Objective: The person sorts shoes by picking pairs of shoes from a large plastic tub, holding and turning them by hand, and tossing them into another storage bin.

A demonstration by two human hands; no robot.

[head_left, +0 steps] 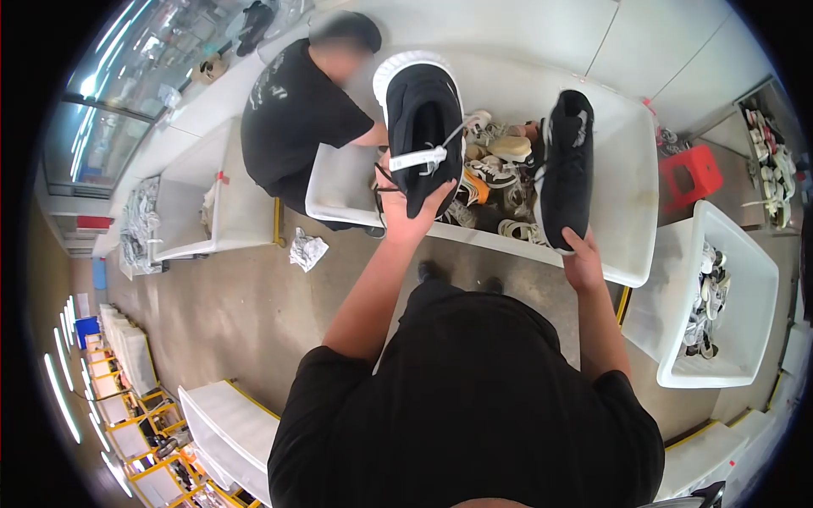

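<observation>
My left hand [411, 207] is closed around a black shoe with a white sole [417, 110], raised over the near side of a large white bin [622, 203]. A white tag [417, 158] lies across that shoe's opening, and a dark lace hangs beside my wrist. In my right hand [583, 258], a second black shoe [569, 169] is gripped at its toe end, with its opening pointing away from me. Between and below the two shoes, a pile of mixed shoes [510, 151] lies in the bin.
A co-worker in a black shirt [296, 110] leans over the bin at left. A red stool [694, 176] and a white bin of shoes [762, 296] stand at right. Crumpled white wrapping [306, 249] lies on the floor. Another white tub [229, 195] stands behind the co-worker.
</observation>
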